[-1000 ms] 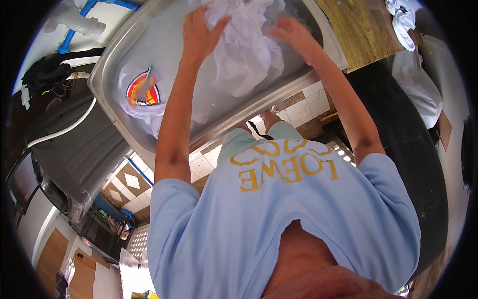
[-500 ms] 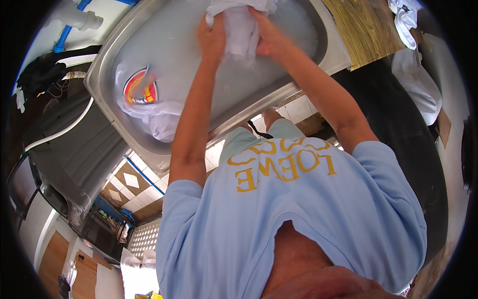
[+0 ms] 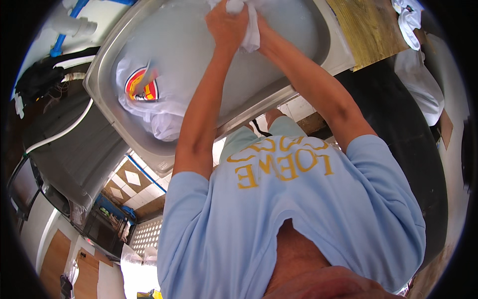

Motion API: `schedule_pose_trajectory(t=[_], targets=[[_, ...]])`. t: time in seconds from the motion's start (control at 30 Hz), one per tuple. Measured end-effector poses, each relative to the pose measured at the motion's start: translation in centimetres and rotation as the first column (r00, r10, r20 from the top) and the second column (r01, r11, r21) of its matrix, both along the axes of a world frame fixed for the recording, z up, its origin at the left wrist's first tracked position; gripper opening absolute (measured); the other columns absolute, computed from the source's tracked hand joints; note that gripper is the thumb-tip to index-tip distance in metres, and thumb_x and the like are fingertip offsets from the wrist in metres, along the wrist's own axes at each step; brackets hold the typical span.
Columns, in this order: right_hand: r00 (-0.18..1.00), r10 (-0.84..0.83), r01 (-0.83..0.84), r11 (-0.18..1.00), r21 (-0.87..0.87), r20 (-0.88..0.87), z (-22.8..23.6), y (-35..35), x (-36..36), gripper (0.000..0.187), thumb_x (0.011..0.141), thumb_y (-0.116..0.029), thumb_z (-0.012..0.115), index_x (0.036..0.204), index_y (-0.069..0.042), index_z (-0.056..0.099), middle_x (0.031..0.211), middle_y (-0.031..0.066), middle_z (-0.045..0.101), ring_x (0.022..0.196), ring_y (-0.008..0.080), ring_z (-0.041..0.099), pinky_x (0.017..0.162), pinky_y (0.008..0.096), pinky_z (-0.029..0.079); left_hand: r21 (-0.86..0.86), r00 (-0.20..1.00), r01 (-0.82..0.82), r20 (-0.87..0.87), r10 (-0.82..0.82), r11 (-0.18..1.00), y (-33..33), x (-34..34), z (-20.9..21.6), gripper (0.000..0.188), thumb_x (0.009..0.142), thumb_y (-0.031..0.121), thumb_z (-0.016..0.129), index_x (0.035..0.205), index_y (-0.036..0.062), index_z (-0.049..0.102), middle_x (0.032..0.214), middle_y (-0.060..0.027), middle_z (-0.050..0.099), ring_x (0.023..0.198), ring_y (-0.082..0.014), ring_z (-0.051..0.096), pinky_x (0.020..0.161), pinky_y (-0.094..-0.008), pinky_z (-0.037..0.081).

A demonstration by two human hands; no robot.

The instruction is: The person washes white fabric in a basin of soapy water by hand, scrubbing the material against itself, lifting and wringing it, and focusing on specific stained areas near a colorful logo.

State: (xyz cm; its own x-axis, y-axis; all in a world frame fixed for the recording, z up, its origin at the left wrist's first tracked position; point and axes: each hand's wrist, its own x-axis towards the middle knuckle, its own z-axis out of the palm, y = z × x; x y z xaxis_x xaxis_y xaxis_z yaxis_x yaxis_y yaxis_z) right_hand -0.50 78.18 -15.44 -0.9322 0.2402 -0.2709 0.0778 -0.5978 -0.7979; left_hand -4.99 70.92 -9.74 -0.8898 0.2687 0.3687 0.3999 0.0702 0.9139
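A white cloth [image 3: 252,36] is bunched up at the far side of a metal sink [image 3: 334,37] that holds cloudy water. My left hand [image 3: 227,24] is closed round it, with a wad of the fabric poking out above the fist. Close beside, my right hand [image 3: 265,35] grips the same cloth from the right; its fingers are mostly hidden behind the fabric. At the sink's left end a white garment [image 3: 164,122] with a red and yellow print lies partly under the water.
A wood-patterned board [image 3: 368,30] adjoins the sink on the right, with white fabric [image 3: 409,22] beyond it. On the left are a grey-covered appliance [image 3: 74,134], a white hose [image 3: 67,130] and a grey pipe fitting [image 3: 74,26]. A black surface [image 3: 398,114] stands at the right.
My hands have come closer together, and the spread cloth is now bunched between them. My left hand has moved right and turned into a fist. The garment at the left has barely moved.
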Motion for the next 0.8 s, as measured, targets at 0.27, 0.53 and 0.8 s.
schedule_pose_trajectory(t=[0.27,0.53,0.8], targets=[[0.945,0.040,-0.038,0.999,-0.014,0.324,8.1,-0.3,2.0,0.049,0.085,-0.037,0.060,0.119,-0.002,0.052,0.106,0.0089,0.062,0.089,0.0240,0.063,0.079,0.0387,0.051,-0.475,0.955,0.222,0.282,-0.092,0.852,-3.3,-1.7,2.2,0.029,0.073,0.029,0.073,0.093,0.0089,0.065,0.084,-0.0119,0.064,0.073,-0.0262,0.060,0.069,-0.0351,0.047],[0.953,-0.089,-0.283,0.086,0.955,0.290,14.0,6.5,3.0,0.040,0.085,-0.038,0.057,0.107,-0.004,0.059,0.093,0.0150,0.060,0.085,0.0246,0.060,0.074,0.0328,0.046,-0.467,0.870,-0.145,-0.480,-0.113,0.872,-2.2,-4.0,3.2,0.056,0.065,0.029,0.068,0.115,0.0071,0.054,0.113,-0.0119,0.056,0.100,-0.0302,0.054,0.084,-0.0461,0.039],[0.829,0.295,-0.464,-0.111,0.879,0.475,10.9,8.4,2.4,0.036,0.077,-0.034,0.065,0.097,-0.005,0.064,0.084,0.0145,0.063,0.072,0.0286,0.059,0.068,0.0367,0.047,-0.711,0.711,0.647,0.432,-0.554,0.275,-4.5,-5.1,7.6,0.050,0.069,0.036,0.069,0.112,0.0108,0.064,0.115,-0.0115,0.061,0.095,-0.0267,0.059,0.080,-0.0395,0.043]])
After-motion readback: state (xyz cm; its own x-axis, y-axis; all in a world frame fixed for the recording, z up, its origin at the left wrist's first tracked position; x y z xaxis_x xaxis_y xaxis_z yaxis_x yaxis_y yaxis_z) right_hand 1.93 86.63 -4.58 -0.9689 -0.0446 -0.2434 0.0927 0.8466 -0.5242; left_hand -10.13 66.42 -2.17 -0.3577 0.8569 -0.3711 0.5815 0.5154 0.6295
